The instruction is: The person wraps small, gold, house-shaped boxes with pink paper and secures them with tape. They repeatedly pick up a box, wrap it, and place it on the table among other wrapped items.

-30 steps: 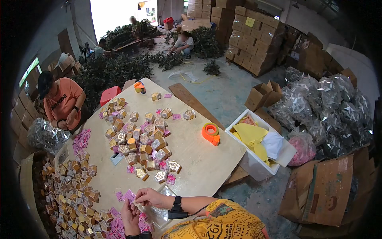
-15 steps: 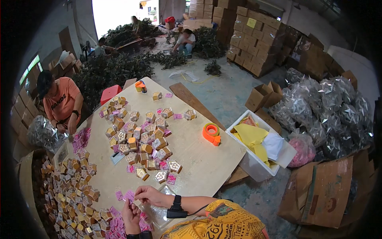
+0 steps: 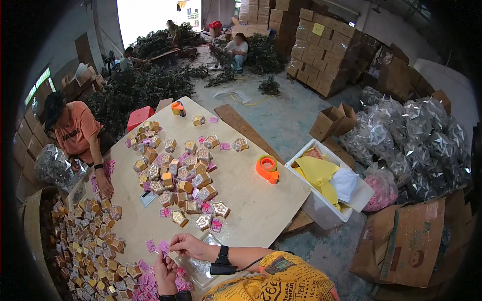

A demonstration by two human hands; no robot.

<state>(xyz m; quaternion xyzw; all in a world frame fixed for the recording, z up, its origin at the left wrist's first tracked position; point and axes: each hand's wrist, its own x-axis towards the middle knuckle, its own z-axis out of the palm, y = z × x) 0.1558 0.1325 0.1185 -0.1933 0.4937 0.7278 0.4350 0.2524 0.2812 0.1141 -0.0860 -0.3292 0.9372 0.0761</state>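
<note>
A pink tag [image 3: 163, 246] sits just beyond the left hand's [image 3: 164, 273] fingertips, left of the right hand's [image 3: 189, 247]; whether either pinches it, I can't tell.

Left hand [image 3: 164, 272] — right hand [image 3: 189, 247] — close together

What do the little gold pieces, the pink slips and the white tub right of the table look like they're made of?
Gold pieces: perhaps metallic-coated plastic or tin; sharp glints show a shiny finish. Pink slips: likely paper or plastic film, being flat, thin and printed. White tub: probably foam, judging by its thick, matte walls.
</note>
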